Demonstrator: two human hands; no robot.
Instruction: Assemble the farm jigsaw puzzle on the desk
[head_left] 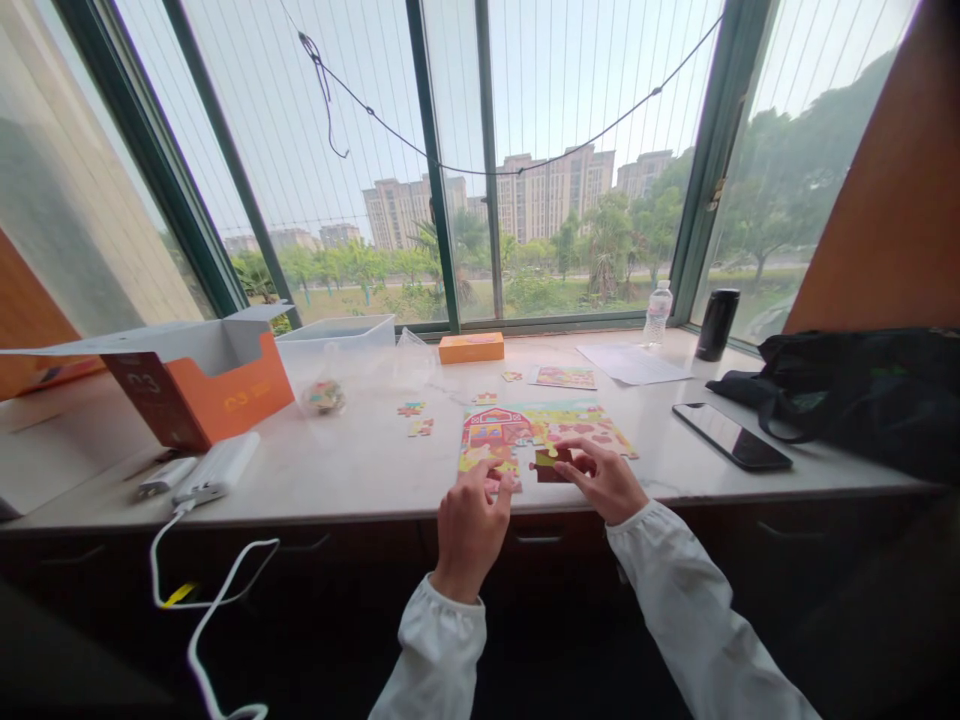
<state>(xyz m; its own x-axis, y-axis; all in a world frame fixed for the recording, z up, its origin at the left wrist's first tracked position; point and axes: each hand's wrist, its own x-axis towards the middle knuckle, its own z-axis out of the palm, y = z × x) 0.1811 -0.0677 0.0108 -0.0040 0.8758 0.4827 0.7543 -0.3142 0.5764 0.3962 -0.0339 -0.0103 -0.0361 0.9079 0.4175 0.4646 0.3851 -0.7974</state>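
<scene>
So your bare left hand has its fingers curled over the near-left corner of the colorful, part-built red-barn jigsaw, can't tell if they're pinching anything. Your bare right hand pinches a brown-and-yellow jigsaw piece right by the jigsaw's near edge. Small multicolored loose pieces lie to its left, and an orange rectangular box sits farther back.

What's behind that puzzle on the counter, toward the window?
Behind the puzzle lie loose pieces, a picture card, a sheet of paper and a small orange box. Whatever is under the card or inside the box stays hidden.
</scene>
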